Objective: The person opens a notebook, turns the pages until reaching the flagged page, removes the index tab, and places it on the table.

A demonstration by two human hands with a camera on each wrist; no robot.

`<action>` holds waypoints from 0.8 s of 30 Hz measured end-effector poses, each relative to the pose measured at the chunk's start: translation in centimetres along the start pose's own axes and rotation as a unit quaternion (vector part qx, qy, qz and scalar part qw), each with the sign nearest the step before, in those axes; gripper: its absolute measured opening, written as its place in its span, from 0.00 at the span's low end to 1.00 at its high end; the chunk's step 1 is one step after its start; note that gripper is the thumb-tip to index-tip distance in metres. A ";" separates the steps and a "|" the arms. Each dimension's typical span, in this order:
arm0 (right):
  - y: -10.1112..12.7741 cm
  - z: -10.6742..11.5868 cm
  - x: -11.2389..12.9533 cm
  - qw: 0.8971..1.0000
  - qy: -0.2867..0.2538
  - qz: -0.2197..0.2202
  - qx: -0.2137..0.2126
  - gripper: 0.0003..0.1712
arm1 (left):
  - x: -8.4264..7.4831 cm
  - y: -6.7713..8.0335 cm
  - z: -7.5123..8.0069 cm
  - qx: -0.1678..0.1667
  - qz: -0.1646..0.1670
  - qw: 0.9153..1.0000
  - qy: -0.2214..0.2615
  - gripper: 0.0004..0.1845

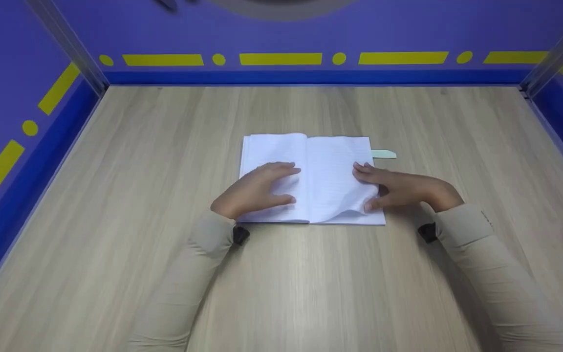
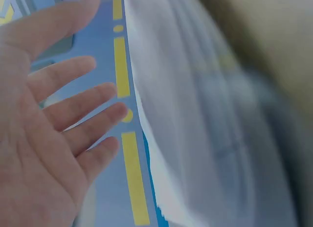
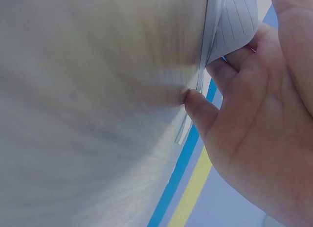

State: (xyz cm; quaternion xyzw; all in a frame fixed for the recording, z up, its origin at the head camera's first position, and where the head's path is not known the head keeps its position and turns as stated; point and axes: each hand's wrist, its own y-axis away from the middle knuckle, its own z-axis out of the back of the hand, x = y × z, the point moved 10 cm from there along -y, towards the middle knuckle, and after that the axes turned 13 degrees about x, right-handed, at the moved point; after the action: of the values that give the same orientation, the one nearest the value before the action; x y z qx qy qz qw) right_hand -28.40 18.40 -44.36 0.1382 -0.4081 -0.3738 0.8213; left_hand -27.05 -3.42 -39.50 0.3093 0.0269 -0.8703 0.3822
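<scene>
An open notebook [image 1: 337, 161] with white, ruled pages lies on the wooden table. Over its left-hand page, my left hand [image 1: 262, 188] rests with fingers extended and the thumb spread apart. The left wrist view shows that hand [image 2: 54, 124] palm on, with nothing in its grasp, beside the blurred pages [image 2: 171, 90]. At the right edge, my right hand [image 1: 394, 188] holds a loose page [image 1: 345, 203] between thumb and fingers, its lower corner bent upward. In the right wrist view the curled page [image 3: 237, 26] meets the right hand's fingers; the fingertips are partly hidden.
A pale green tab [image 1: 384, 154] sticks out past the notebook's right edge. Blue panels with yellow marks [image 1: 281, 59] border the table [image 1: 164, 146] at the back and sides. A dark object [image 1: 166, 5] shows at the top edge.
</scene>
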 end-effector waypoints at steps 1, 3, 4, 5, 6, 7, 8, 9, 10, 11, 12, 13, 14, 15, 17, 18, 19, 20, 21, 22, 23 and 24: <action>0.0 0.0 0.0 1.000 0.000 -0.002 0.001 0.54 | -0.5 -0.1 -0.1 -0.006 -0.010 1.000 -0.003 0.32; 0.0 0.0 -0.1 1.000 -0.001 -0.008 0.001 0.54 | -1.4 -0.4 -0.3 -0.016 -0.027 0.999 -0.013 0.32; 0.0 0.0 -0.2 1.000 -0.001 -0.012 0.002 0.54 | -1.9 -0.6 -0.4 -0.020 -0.036 0.999 -0.016 0.31; 0.0 -0.1 -0.2 1.000 -0.001 -0.017 0.003 0.54 | -2.4 -0.7 -0.5 -0.023 -0.043 0.999 -0.020 0.31; 0.0 -0.1 -0.3 1.000 -0.001 -0.021 0.004 0.54 | -3.0 -0.9 -0.6 -0.028 -0.052 0.998 -0.024 0.30; -0.1 -0.1 -0.3 1.000 -0.001 -0.025 0.005 0.55 | -3.4 -1.1 -0.7 -0.029 -0.057 0.998 -0.029 0.30; -0.1 -0.1 -0.3 1.000 0.000 -0.028 0.005 0.55 | -3.9 -1.3 -0.8 -0.030 -0.063 0.997 -0.034 0.30; -0.1 -0.1 -0.3 1.000 0.001 -0.030 0.005 0.55 | -4.4 -1.5 -1.0 -0.030 -0.068 0.997 -0.037 0.29; -0.1 -0.1 -0.3 1.000 0.003 -0.031 0.005 0.55 | -4.9 -1.7 -1.1 -0.031 -0.074 0.996 -0.038 0.29; -0.1 -0.1 -0.3 0.999 0.004 -0.032 0.005 0.55 | -5.3 -1.9 -1.3 -0.030 -0.078 0.996 -0.041 0.29; -0.1 -0.1 -0.3 0.999 0.005 -0.032 0.005 0.55 | -5.7 -2.1 -1.4 -0.029 -0.083 0.995 -0.044 0.28; -0.1 -0.1 -0.3 0.999 0.006 -0.032 0.005 0.55 | -6.1 -2.2 -1.6 -0.028 -0.086 0.995 -0.047 0.28; -0.1 -0.1 -0.3 1.000 0.007 -0.030 0.004 0.55 | -6.5 -2.4 -1.7 -0.027 -0.092 0.994 -0.050 0.28; -0.1 -0.1 -0.2 1.000 0.008 -0.029 0.004 0.55 | -6.9 -2.5 -1.8 -0.026 -0.096 0.994 -0.053 0.28; -0.1 0.0 -0.1 1.000 0.010 -0.024 0.003 0.55 | -7.5 -2.9 -2.2 -0.023 -0.104 0.992 -0.062 0.27; 0.0 0.0 0.0 1.000 0.010 -0.019 0.002 0.54 | -7.8 -3.0 -2.4 -0.021 -0.107 0.992 -0.068 0.26; 0.0 0.0 0.1 1.000 0.011 -0.014 0.001 0.54 | -8.0 -3.2 -2.5 -0.018 -0.109 0.991 -0.073 0.26; 0.0 0.0 0.1 1.000 0.011 -0.010 0.001 0.54 | -8.3 -3.4 -2.7 -0.015 -0.112 0.991 -0.078 0.25; 0.0 0.0 0.2 1.000 0.012 -0.006 0.000 0.54 | -8.5 -3.6 -3.0 -0.012 -0.112 0.990 -0.082 0.25; 0.0 0.1 0.3 1.000 0.012 -0.002 -0.001 0.53 | -8.7 -3.8 -3.2 -0.008 -0.112 0.990 -0.087 0.25; 0.0 0.1 0.3 1.000 0.012 0.003 -0.001 0.53 | -8.9 -4.0 -3.4 -0.005 -0.114 0.989 -0.090 0.25; 0.1 0.1 0.3 1.000 0.014 0.007 -0.003 0.53 | -9.1 -4.2 -3.5 -0.002 -0.115 0.989 -0.092 0.24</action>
State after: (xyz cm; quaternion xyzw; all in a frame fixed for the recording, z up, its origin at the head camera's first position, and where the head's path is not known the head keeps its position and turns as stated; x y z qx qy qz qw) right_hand -28.29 18.20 -44.07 0.1384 -0.3968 -0.3671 0.8299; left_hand -23.41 6.44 -38.08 0.2218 0.0286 -0.9332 0.2814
